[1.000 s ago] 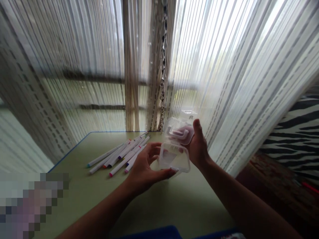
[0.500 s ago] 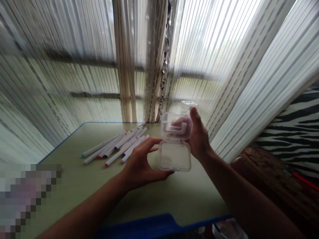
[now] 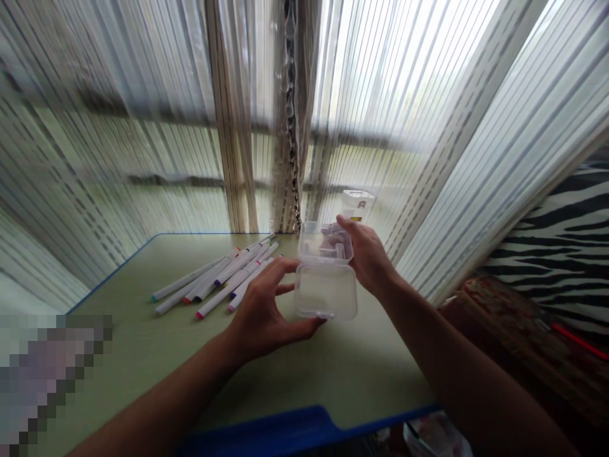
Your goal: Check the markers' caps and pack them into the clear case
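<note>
A small transparent plastic box (image 3: 326,293), hinged and standing open, is held above the table between both hands. My left hand (image 3: 264,304) is closed on its nearer half, thumb along the bottom edge and fingers at the left side. Around the farther half is my right hand (image 3: 371,257), its thumb up and some fingers visible through the plastic. Something pale shows in or behind that farther half; I cannot make it out. To the left, several white markers (image 3: 238,270) with coloured ends lie in a loose pile on the table.
The pale green table (image 3: 143,355) has a blue rim. Behind my right hand stands a transparent container (image 3: 356,202). Striped sheer curtains (image 3: 157,146) hang past the far edge. A zebra-striped cloth (image 3: 561,235) is at right, and a transparent bag-like item (image 3: 438,435) below the front edge.
The farther half of the box has tilted, showing more of its depth. My right thumb has come down and left, uncovering the container behind. The view has shifted slightly.
</note>
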`<state>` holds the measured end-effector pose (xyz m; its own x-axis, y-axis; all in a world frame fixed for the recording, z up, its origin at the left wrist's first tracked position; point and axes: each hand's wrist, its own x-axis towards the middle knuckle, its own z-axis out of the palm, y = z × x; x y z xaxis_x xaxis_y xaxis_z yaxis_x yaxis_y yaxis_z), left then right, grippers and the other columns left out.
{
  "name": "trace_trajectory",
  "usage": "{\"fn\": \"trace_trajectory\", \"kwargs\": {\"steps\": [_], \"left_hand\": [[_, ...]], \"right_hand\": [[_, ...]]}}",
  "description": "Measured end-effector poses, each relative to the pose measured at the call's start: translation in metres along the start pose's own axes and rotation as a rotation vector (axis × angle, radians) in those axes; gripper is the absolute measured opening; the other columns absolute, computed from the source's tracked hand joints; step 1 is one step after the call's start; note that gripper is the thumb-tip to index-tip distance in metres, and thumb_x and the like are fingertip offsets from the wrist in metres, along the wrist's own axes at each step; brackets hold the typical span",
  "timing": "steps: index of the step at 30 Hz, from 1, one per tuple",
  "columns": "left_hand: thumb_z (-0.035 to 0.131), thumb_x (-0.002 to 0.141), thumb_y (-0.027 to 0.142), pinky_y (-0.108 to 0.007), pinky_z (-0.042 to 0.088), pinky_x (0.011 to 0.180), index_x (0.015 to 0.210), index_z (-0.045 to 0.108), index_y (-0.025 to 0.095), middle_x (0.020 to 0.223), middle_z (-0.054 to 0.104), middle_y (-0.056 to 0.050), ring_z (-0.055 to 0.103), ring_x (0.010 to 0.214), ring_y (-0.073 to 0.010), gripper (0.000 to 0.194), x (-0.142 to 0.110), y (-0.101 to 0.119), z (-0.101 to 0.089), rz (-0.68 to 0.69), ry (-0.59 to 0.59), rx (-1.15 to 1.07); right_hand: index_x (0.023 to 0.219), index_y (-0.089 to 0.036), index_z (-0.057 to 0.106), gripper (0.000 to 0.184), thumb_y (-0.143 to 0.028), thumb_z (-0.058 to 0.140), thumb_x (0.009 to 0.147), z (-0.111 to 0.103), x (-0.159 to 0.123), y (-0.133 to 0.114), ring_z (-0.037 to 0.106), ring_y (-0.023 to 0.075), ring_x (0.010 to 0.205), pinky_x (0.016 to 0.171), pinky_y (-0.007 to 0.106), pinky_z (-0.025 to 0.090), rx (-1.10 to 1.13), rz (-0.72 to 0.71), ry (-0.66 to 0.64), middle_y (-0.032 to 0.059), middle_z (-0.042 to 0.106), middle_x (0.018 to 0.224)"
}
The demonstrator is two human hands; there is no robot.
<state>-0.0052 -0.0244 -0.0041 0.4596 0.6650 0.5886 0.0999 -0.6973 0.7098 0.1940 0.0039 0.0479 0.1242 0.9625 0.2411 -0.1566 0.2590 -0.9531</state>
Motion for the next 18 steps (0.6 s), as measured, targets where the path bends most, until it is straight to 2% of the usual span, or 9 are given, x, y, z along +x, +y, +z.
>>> {"fn": "trace_trajectory", "kwargs": {"steps": [5, 11, 14, 18], "left_hand": [[0.087, 0.068, 0.026, -0.043, 0.062, 0.090, 0.113, 0.046, 0.022, 0.122, 0.059, -0.010, 0.060, 0.117, -0.0256, 0.061, 0.0002, -0.0044, 0.0036, -0.061, 0.115, -0.137], [0.086, 0.071, 0.029, -0.042, 0.061, 0.089, 0.107, 0.049, 0.020, 0.114, 0.062, -0.009, 0.062, 0.113, -0.0242, 0.053, 0.0052, -0.0073, 0.0027, -0.109, 0.154, -0.203], [0.086, 0.071, 0.033, -0.039, 0.060, 0.086, 0.103, 0.056, 0.019, 0.107, 0.064, -0.007, 0.065, 0.104, -0.0225, 0.046, 0.0061, -0.0076, 0.0028, -0.109, 0.189, -0.126], [0.086, 0.072, 0.035, -0.032, 0.059, 0.073, 0.096, 0.060, 0.017, 0.092, 0.068, -0.004, 0.067, 0.083, -0.0179, 0.040, 0.0062, -0.0063, 0.0030, -0.134, 0.175, -0.071]], "right_hand": [[0.068, -0.017, 0.066, 0.026, -0.041, 0.071, 0.076, -0.0029, 0.0050, 0.0076, 0.050, 0.0113, 0.047, 0.044, 0.023, 0.036, -0.015, 0.001, -0.027, 0.0002, 0.062, 0.056], [0.071, -0.016, 0.070, 0.019, -0.034, 0.069, 0.076, -0.0047, 0.0051, 0.0102, 0.048, 0.0097, 0.046, 0.042, 0.022, 0.034, -0.029, 0.032, -0.022, 0.0003, 0.061, 0.058], [0.074, -0.016, 0.068, 0.018, -0.034, 0.068, 0.075, -0.0079, 0.0069, 0.0109, 0.045, 0.0094, 0.043, 0.040, 0.022, 0.034, -0.019, 0.047, -0.009, -0.0016, 0.057, 0.054], [0.078, -0.016, 0.066, 0.018, -0.034, 0.066, 0.075, -0.0103, 0.0069, 0.0102, 0.040, 0.0086, 0.035, 0.033, 0.022, 0.030, -0.010, 0.075, 0.006, -0.0046, 0.053, 0.048]]}}
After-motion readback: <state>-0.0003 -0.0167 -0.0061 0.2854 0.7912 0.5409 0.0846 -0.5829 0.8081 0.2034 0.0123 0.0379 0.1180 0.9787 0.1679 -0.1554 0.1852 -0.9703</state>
